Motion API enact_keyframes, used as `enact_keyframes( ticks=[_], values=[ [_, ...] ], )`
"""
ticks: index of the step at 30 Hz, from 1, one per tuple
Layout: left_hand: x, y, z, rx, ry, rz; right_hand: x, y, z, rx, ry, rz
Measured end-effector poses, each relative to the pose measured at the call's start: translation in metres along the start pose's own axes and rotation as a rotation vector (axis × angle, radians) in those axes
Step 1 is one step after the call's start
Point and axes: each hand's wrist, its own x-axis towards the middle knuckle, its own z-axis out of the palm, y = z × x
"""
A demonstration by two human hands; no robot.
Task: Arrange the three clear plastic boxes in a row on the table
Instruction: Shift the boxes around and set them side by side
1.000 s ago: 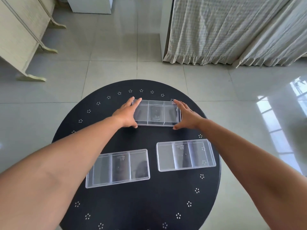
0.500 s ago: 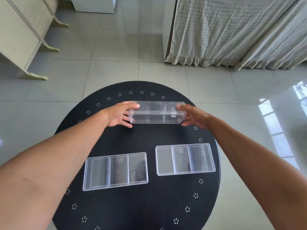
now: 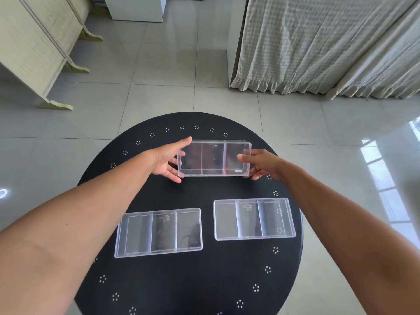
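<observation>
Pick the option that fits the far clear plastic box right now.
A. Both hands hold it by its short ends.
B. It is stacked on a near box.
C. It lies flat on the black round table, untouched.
A: the left hand and right hand grip the short ends of the far clear plastic three-compartment box.

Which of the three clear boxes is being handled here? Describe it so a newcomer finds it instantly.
On the round black table, look to the far side: the held box is between the left hand and right hand. Unlike the two boxes lying flat nearer the person, it is gripped at both ends.
</observation>
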Motion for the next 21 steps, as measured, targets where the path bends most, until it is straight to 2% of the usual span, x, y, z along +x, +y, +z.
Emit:
enact_keyframes(
  ticks=[5, 12, 21],
  values=[
    [0.003, -0.012, 0.012, 0.106, 0.049, 0.018, 0.000, 0.002, 0.010, -0.066, 0.010, 0.035],
    [0.013, -0.023, 0.024, 0.210, 0.177, 0.080, 0.019, 0.007, 0.014, -0.123, 0.193, 0.091],
    [0.008, -0.035, 0.027, 0.130, 0.277, 0.149, 0.012, 0.008, 0.026, -0.090, 0.274, 0.102]
  ],
)
